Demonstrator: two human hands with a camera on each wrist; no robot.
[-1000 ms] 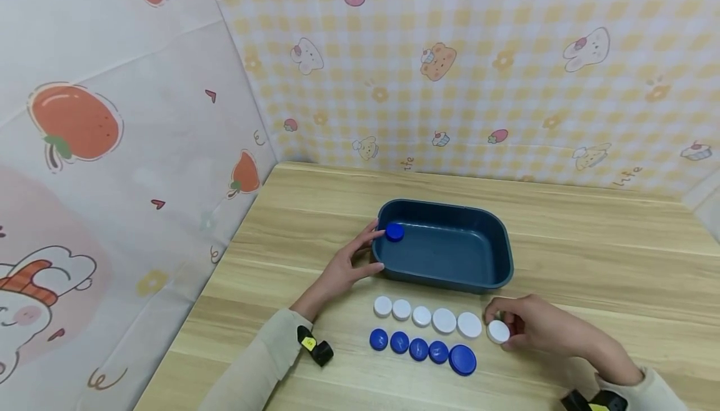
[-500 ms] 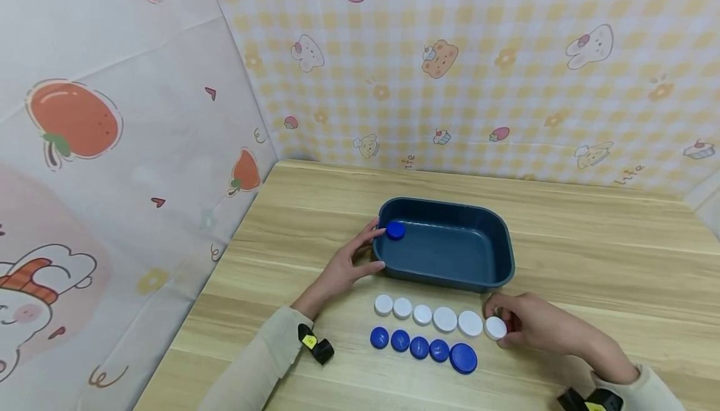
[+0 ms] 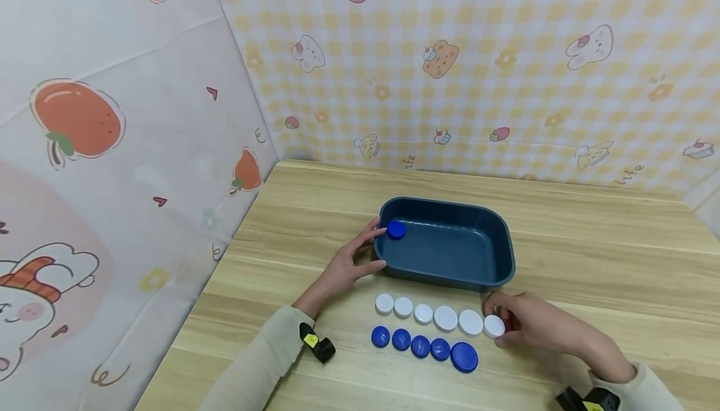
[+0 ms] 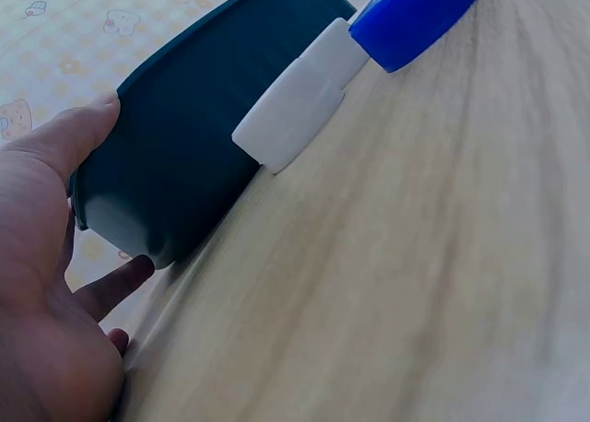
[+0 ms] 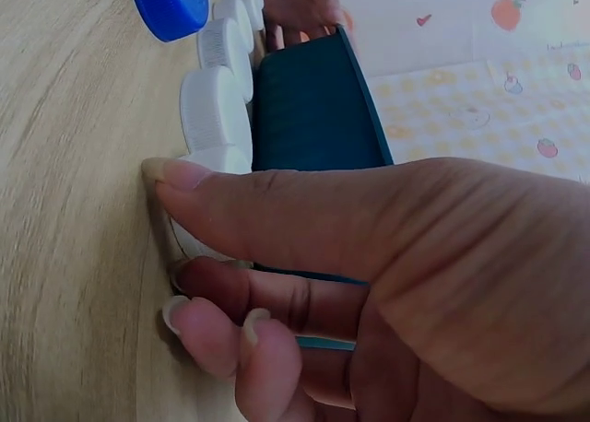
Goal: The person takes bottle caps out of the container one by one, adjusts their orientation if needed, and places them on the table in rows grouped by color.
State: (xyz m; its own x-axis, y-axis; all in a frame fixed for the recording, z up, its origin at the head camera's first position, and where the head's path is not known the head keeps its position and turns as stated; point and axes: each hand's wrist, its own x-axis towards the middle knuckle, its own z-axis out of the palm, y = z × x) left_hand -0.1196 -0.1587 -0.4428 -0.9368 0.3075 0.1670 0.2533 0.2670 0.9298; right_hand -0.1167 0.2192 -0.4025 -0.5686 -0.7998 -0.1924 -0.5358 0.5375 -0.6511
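My right hand (image 3: 542, 323) pinches a white bottle cap (image 3: 494, 326) between thumb and fingers at the right end of a row of white bottle caps (image 3: 445, 318). In the right wrist view the thumb (image 5: 267, 205) lies across that cap and covers part of it. My left hand (image 3: 340, 270) holds the left end of a dark teal plastic tub (image 3: 450, 248), its thumb at the near corner and other fingers along the end wall. Inside the tub, by those fingertips, lies one blue bottle cap (image 3: 396, 230).
Nearer the person runs a second row, of blue bottle caps (image 3: 420, 346), with a larger one (image 3: 464, 357) at its right end. Everything sits on a wood-grain table (image 3: 590, 248). Behind it hangs a yellow checked cloth (image 3: 478, 105); a white printed cloth (image 3: 157, 167) stands at the left.
My right hand has slid its white cap slightly left, up against the end of the white row. The left hand keeps its place on the tub.
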